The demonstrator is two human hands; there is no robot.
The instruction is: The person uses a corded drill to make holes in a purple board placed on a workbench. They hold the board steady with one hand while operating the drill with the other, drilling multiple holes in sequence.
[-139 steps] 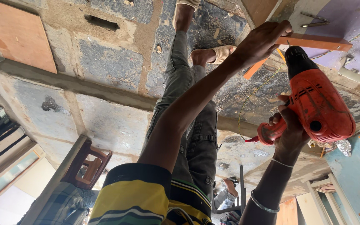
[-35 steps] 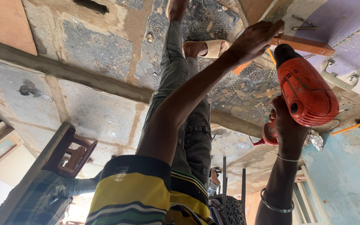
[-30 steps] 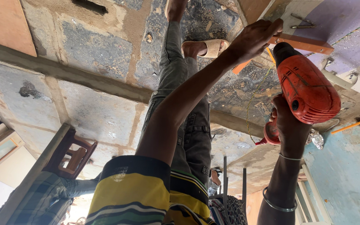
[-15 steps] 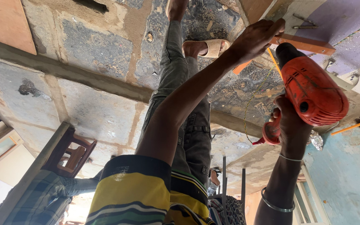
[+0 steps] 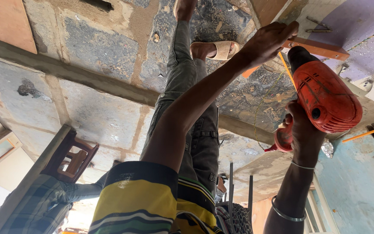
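Drill: your orange power drill [image 5: 325,99] sits at the right of the view, its dark nose tilted up-left toward the wooden board.
Right hand: your right hand [image 5: 301,134] is wrapped tight around the drill's grip, fingers closed on it; two thin bangles [image 5: 287,210] ring that wrist and forearm.
Left hand: your left hand [image 5: 269,41] reaches across and presses on the end of the wooden board [image 5: 319,47], fingers curled over it rather than spread.
Board: it lies on a purple surface [image 5: 356,21], just beside the drill's nose; whether the bit touches it, you cannot tell.
Sleeve: a yellow, green and dark striped sleeve [image 5: 139,199] covers your left upper arm.
Legs: grey trousers [image 5: 195,130] and a tan sandal [image 5: 224,50] show against the patchy concrete [image 5: 96,112].
Cord: a yellow string [image 5: 265,97] runs beside the drill.
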